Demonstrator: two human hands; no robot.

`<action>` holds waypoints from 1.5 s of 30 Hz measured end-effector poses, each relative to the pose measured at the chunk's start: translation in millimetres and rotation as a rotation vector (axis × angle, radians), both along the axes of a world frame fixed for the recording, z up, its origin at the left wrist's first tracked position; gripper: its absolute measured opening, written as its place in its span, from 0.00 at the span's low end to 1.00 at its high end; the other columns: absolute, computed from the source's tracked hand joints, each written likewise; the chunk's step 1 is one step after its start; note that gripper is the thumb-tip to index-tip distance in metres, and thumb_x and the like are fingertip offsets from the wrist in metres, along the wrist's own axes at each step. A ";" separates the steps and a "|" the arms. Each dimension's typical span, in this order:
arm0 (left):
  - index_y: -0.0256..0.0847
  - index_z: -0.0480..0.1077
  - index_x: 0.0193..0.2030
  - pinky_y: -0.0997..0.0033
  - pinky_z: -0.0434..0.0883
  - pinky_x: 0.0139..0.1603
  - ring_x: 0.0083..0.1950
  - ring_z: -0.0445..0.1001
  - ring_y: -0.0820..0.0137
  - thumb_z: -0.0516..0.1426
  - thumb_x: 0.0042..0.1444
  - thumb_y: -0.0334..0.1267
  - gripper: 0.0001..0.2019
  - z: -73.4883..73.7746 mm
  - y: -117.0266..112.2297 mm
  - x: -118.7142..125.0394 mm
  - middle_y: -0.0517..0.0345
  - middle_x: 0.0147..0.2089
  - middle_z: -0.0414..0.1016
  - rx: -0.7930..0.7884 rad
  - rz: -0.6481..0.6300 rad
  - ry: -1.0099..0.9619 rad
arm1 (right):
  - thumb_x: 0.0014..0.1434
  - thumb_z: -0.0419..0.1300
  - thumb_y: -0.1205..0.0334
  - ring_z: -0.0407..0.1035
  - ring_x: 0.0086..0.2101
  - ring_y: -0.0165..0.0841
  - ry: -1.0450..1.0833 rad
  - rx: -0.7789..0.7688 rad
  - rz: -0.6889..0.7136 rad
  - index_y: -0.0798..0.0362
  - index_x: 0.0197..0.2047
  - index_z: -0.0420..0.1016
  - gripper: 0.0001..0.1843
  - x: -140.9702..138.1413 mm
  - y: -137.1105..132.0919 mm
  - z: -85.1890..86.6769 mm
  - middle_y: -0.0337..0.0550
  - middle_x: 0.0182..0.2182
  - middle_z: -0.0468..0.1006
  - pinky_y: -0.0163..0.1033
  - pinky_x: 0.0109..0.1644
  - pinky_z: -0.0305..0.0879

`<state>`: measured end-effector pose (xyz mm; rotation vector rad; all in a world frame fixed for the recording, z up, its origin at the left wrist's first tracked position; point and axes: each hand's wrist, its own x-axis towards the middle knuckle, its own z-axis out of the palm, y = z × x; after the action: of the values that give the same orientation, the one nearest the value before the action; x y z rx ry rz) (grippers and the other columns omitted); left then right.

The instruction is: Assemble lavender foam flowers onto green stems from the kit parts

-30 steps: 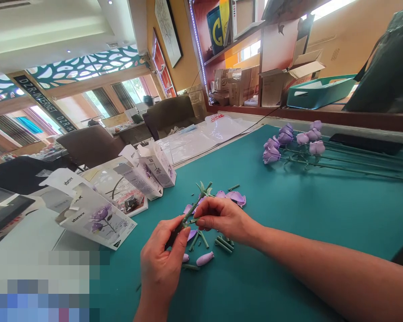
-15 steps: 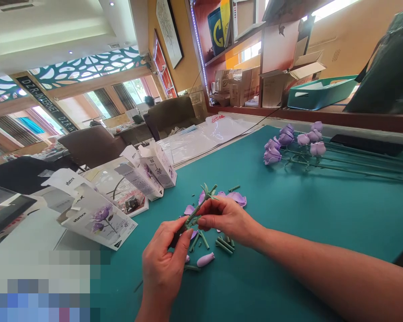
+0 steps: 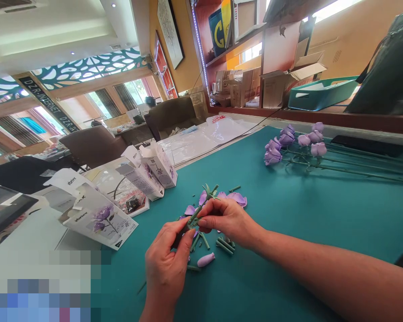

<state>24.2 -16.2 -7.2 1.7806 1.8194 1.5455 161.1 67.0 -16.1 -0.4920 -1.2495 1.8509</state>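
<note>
Near the middle of the frame, on the teal worktop (image 3: 322, 223), the left hand (image 3: 166, 264) grips a green artificial flower stem (image 3: 196, 215) near its lower end. The right hand (image 3: 230, 221) pinches the stem just above, beside loose lavender foam petals (image 3: 235, 199).

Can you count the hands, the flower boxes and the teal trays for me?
Hands: 2 (left hand, right hand)
Flower boxes: 3 (front box, middle box, back box)
Teal trays: 1 (teal tray)
Total: 6
</note>
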 end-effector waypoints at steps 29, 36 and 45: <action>0.45 0.79 0.39 0.77 0.70 0.20 0.30 0.73 0.70 0.61 0.48 0.50 0.15 -0.8 1.0 -3.8 0.56 0.35 0.78 -0.117 0.017 -0.198 | 0.40 0.72 0.51 0.73 0.24 0.27 0.053 -0.126 0.019 0.56 0.28 0.69 0.21 -0.4 -6.7 5.5 0.36 0.20 0.76 0.34 0.30 0.70; 0.45 0.78 0.38 0.77 0.71 0.20 0.35 0.75 0.67 0.60 0.50 0.48 0.13 3.0 -2.0 4.1 0.56 0.37 0.78 -0.098 0.067 -0.163 | 0.40 0.72 0.53 0.73 0.24 0.28 0.110 -0.151 -0.012 0.56 0.27 0.69 0.20 -3.8 -8.3 1.2 0.36 0.20 0.77 0.34 0.30 0.70; 0.47 0.78 0.37 0.73 0.74 0.30 0.41 0.75 0.65 0.59 0.52 0.45 0.09 1.0 -2.4 10.6 0.58 0.38 0.77 -0.027 0.066 -0.123 | 0.37 0.73 0.54 0.72 0.21 0.27 0.124 -0.204 -0.027 0.56 0.24 0.67 0.21 -7.0 -10.3 0.3 0.35 0.18 0.75 0.34 0.28 0.69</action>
<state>34.8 -18.6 -6.2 1.5916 1.8489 1.6080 154.1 56.6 -15.8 -0.4922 -0.9732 1.9650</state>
